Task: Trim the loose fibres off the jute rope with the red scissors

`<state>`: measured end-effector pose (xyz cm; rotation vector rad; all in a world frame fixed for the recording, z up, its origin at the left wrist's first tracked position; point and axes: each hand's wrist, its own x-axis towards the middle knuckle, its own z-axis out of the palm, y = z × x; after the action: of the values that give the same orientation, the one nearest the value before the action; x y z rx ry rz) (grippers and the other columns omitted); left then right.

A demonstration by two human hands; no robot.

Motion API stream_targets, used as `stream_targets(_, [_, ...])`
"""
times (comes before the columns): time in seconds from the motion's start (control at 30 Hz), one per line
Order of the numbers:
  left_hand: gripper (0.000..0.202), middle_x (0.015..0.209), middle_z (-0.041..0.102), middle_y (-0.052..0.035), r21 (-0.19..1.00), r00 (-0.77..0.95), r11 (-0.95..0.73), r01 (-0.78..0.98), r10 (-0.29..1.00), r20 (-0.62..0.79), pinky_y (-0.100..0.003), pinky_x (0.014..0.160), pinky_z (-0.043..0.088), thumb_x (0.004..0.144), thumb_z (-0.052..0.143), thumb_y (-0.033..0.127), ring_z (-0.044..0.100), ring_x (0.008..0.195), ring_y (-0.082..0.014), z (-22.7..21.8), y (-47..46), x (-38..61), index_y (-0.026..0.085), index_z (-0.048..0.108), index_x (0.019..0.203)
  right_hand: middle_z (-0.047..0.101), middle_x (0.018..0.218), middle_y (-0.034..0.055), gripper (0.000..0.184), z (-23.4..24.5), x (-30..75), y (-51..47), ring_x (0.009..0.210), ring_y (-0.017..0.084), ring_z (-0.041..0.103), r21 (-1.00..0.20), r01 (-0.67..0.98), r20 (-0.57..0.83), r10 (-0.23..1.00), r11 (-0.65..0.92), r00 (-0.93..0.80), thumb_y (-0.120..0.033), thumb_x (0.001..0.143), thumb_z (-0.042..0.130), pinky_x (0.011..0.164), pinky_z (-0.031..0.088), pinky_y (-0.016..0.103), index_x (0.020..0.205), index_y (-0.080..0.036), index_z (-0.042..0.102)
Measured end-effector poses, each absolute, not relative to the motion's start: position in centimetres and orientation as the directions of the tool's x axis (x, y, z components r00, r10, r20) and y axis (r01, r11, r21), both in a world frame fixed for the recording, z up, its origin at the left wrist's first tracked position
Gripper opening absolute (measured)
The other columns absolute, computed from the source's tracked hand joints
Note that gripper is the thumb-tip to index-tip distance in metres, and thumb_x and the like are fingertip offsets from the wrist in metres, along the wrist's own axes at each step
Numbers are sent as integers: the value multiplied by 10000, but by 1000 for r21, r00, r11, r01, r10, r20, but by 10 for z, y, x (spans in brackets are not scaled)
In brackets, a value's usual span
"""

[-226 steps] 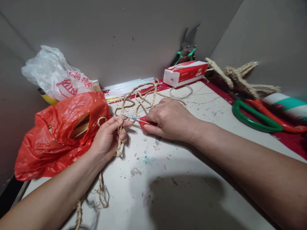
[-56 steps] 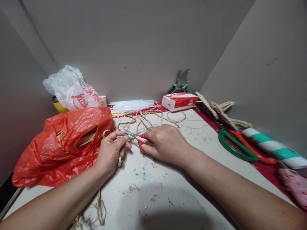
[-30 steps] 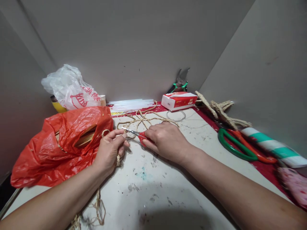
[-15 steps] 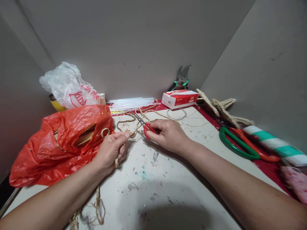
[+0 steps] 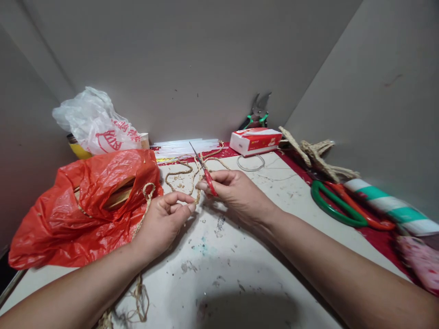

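Observation:
Between thumb and fingers, my left hand (image 5: 170,217) pinches a braided straw cord (image 5: 198,196) in front of me. My right hand (image 5: 233,189) is closed on small red-handled scissors (image 5: 207,176), blades pointing up and away. Its thumb and fingertips also meet the cord just above my left fingertips. More of the cord lies in loose curves on the table behind the hands, among small straw scraps. Another stretch with a loop rises behind my left wrist, and frayed strands (image 5: 140,299) hang below my left forearm.
On the left sits a red plastic bag (image 5: 103,228) with wooden pieces, a white bag (image 5: 92,121) behind it. Clear sticks (image 5: 185,147), a tissue box (image 5: 255,141) and pruning shears (image 5: 258,112) line the back. Large green-and-orange-handled scissors (image 5: 339,214) and braided straw (image 5: 318,157) lie right.
My right hand has moved slightly left and its fingertips now meet the cord beside my left hand. The scissors have turned more upright, and my left hand has shifted right.

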<state>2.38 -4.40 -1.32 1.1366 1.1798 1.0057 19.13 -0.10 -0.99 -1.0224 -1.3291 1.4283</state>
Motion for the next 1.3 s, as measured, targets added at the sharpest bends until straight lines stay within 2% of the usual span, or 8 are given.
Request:
stream_targets(0.2, [238, 380, 360, 90, 987, 110, 158, -14, 982, -156, -159, 360, 136, 691, 732, 374, 219, 336, -18, -11, -44, 25, 158, 650, 752, 479, 534, -52, 275, -6, 191, -3, 518, 69, 354, -984, -172, 75, 974, 38, -213, -363, 596, 777, 524, 284, 242, 563, -155, 600])
stream_targets(0.33, [239, 439, 522, 34, 986, 122, 160, -48, 981, -153, -173, 338, 174, 702, 725, 366, 303, 324, -35, -11, -42, 25, 147, 658, 770, 471, 540, -54, 254, -3, 194, 1, 526, 74, 360, -969, -222, 126, 989, 105, -82, -354, 579, 782, 520, 296, 240, 567, -167, 610])
stream_targets(0.63, [225, 644, 676, -41, 972, 347, 222, -77, 920, -183, -188, 369, 220, 790, 655, 361, 335, 352, -25, -17, -39, 21, 145, 596, 765, 518, 581, -31, 249, -7, 197, 6, 568, 96, 413, -966, -143, 212, 977, 215, 35, -381, 618, 748, 559, 352, 251, 583, -177, 609])
stream_targets(0.83, [221, 794, 727, -101, 944, 406, 316, -93, 878, -253, -199, 421, 316, 776, 676, 281, 438, 397, -42, -20, -37, 19, 139, 594, 923, 508, 581, -30, 265, -11, 202, 11, 569, 95, 412, -966, -88, 240, 969, 245, 57, -381, 659, 732, 551, 341, 248, 575, -179, 583])
stream_targets(1.03, [205, 719, 703, -59, 938, 350, 285, -199, 914, -204, -181, 385, 288, 794, 642, 239, 406, 361, -33, -19, -36, 18, 135, 579, 959, 428, 515, -43, 347, -14, 209, 19, 519, 88, 350, -978, 53, 203, 979, 200, 38, -417, 680, 696, 499, 290, 245, 520, -185, 493])
stream_targets(1.13, [195, 665, 679, -32, 931, 284, 272, -244, 938, -200, -166, 357, 251, 788, 644, 223, 362, 337, -19, -15, -34, 17, 124, 572, 940, 399, 536, -47, 323, -12, 209, 16, 531, 86, 340, -951, 173, 262, 965, 255, 16, -385, 716, 645, 510, 284, 244, 536, -186, 466])
stream_targets(1.2, [205, 662, 677, -23, 924, 235, 260, -280, 952, -196, -158, 356, 259, 784, 649, 215, 356, 338, -17, -15, -32, 17, 130, 560, 948, 394, 561, -42, 287, -10, 210, 12, 554, 91, 355, -888, 290, 349, 933, 358, -85, -336, 738, 602, 531, 299, 243, 545, -189, 448])
stream_targets(1.3, [242, 683, 680, -11, 916, 171, 225, -332, 969, -176, -155, 363, 281, 772, 660, 202, 370, 346, -20, -16, -29, 16, 152, 541, 975, 406, 585, -33, 239, -10, 212, 8, 574, 97, 371, -672, 471, 458, 821, 571, -342, -265, 723, 576, 555, 304, 247, 553, -193, 425])
